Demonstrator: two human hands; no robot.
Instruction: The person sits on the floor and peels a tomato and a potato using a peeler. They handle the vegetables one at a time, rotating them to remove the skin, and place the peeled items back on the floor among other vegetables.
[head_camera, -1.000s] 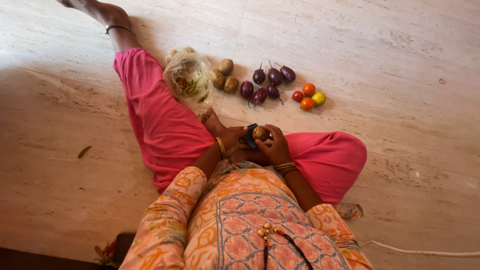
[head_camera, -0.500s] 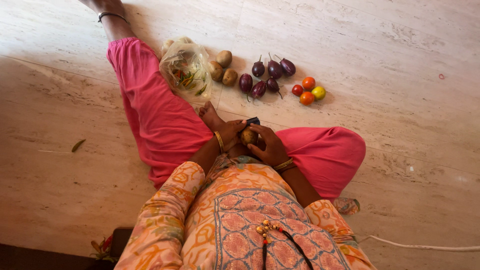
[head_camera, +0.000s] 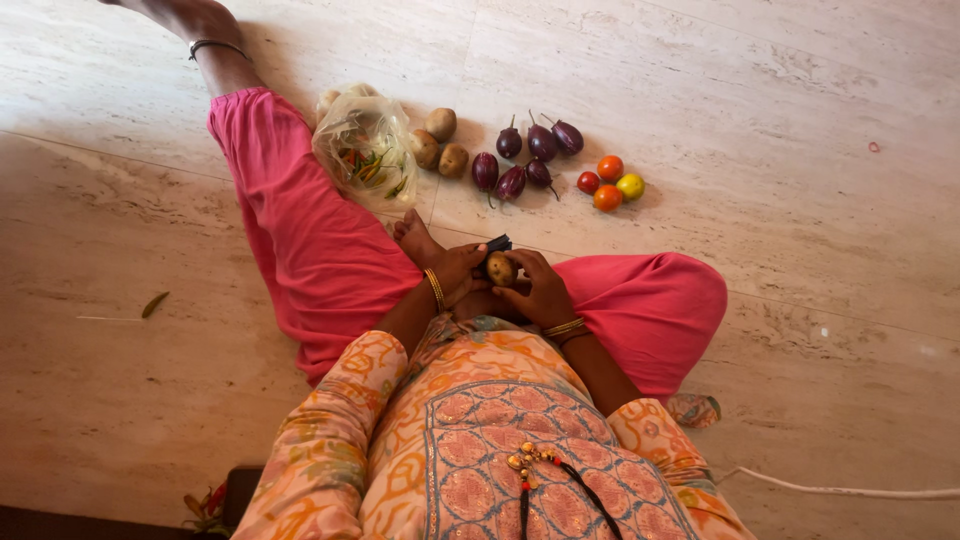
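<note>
I sit on the floor in pink trousers, both hands together over my lap. My right hand (head_camera: 545, 292) is closed around a small brown potato (head_camera: 501, 269). My left hand (head_camera: 460, 270) presses against the potato from the left and grips a dark tool (head_camera: 497, 244), which sticks out just above the potato. The tool's working end is hidden by my fingers.
On the marble floor ahead lie a clear plastic bag of green and red vegetables (head_camera: 368, 153), three loose potatoes (head_camera: 440, 140), several small purple aubergines (head_camera: 525, 160) and several tomatoes (head_camera: 605, 180). My left leg (head_camera: 280, 210) stretches forward. A white cord (head_camera: 850, 490) lies at the right.
Both hands stay on the potato. The dark tool has shifted from the potato's left side to just above it, and the potato has turned a little.
</note>
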